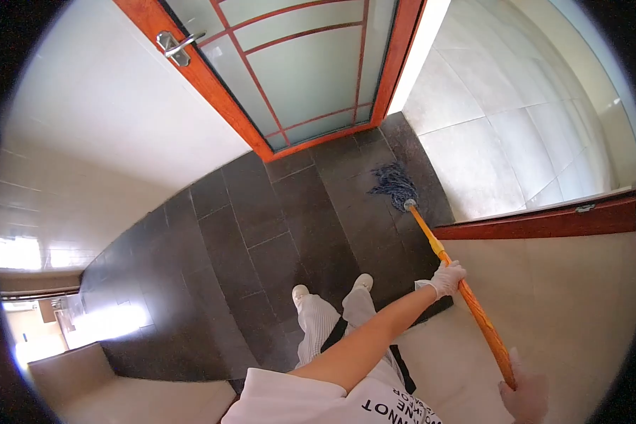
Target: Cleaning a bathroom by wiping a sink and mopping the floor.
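Note:
A string mop with a dark blue head [395, 183] lies on the dark floor tiles close to a doorway threshold. Its orange wooden handle [479, 312] slants down to the right, joined to the head by a yellow sleeve [434, 241]. My left hand [448, 278], in a thin translucent glove, grips the handle below that sleeve. Around the handle's upper end is my right hand [524, 389], also gloved and partly blurred at the lower right. Both my shoes [300, 294] stand on the tiles, left of the handle.
A wooden door [307, 79] with frosted glass panes and a metal lever handle [177, 46] stands ajar ahead. Beyond the threshold lie pale tiles [456, 164]. A reddish wooden frame [540, 217] and beige wall [551, 297] are close on the right; a white wall [122, 106] bounds the left.

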